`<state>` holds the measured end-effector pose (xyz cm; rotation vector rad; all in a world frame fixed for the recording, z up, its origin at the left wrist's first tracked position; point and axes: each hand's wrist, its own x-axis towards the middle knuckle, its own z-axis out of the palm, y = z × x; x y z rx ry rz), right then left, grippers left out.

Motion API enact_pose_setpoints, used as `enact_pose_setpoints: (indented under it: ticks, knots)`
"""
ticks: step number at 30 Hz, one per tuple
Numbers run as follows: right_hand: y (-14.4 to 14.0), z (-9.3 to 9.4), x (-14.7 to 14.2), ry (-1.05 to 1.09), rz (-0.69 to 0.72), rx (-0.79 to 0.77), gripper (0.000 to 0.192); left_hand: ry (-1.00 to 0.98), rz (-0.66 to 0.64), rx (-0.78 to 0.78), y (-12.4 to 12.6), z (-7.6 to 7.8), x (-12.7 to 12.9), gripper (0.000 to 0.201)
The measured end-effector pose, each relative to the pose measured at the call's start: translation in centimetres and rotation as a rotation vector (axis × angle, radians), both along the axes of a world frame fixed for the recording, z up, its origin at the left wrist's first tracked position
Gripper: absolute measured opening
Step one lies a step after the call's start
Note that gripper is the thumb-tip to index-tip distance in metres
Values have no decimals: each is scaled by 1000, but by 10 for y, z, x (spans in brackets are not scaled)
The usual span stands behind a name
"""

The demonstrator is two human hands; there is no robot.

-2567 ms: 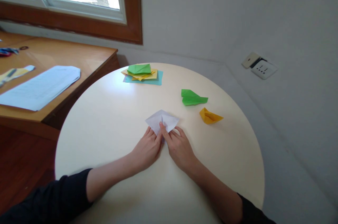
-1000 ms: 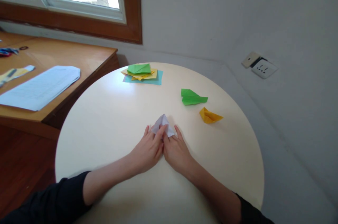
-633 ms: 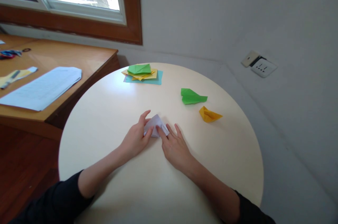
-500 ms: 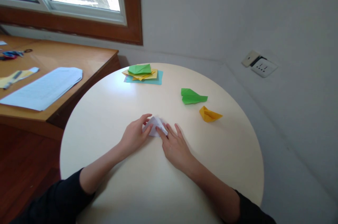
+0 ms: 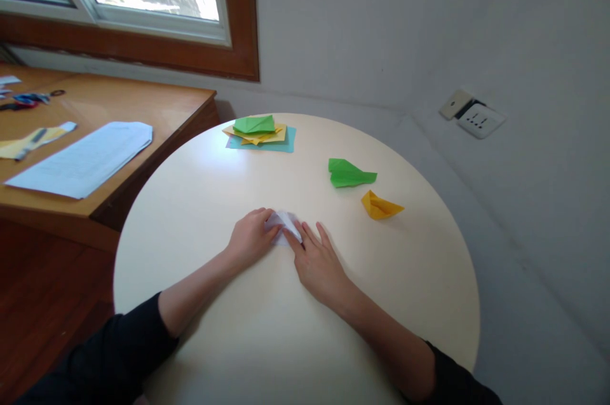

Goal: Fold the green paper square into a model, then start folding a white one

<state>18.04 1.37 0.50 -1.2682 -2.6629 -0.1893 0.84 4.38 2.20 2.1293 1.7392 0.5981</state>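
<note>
A small folded sheet of white paper (image 5: 284, 222) lies on the round white table (image 5: 229, 329) between my two hands. My left hand (image 5: 250, 236) pinches its left side, thumb on top and the other fingers curled behind. Against the right side rests my right hand (image 5: 317, 262), its fingers stretched out and spread, index fingertip on the paper's near edge. The lower folds are partly hidden by my fingers.
Beyond my right hand lie a green folded paper plane (image 5: 350, 173) and a yellow paper boat (image 5: 380, 206). A stack of coloured papers (image 5: 260, 131) sits at the table's far edge. To the left, a wooden desk (image 5: 157, 96) holds white sheets (image 5: 90, 160) and scissors (image 5: 28, 100).
My left hand has shifted slightly right and its fingers have closed in on the paper. My right hand has hardly moved. The whole view has shifted a little.
</note>
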Motion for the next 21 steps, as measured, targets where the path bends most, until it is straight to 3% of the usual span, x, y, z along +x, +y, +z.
enact_pose_setpoints:
  ticks: [10,16,21]
  knots:
    - [0,-3,2,3,8,-13,48,165,-30,81,-1,-4,-1,18]
    - [0,-2,1,46,-1,-71,55,118,-72,164,-1,-13,-1,27]
    - [0,-2,-1,91,-53,-112,48,2,-173,273,0,-19,1,36]
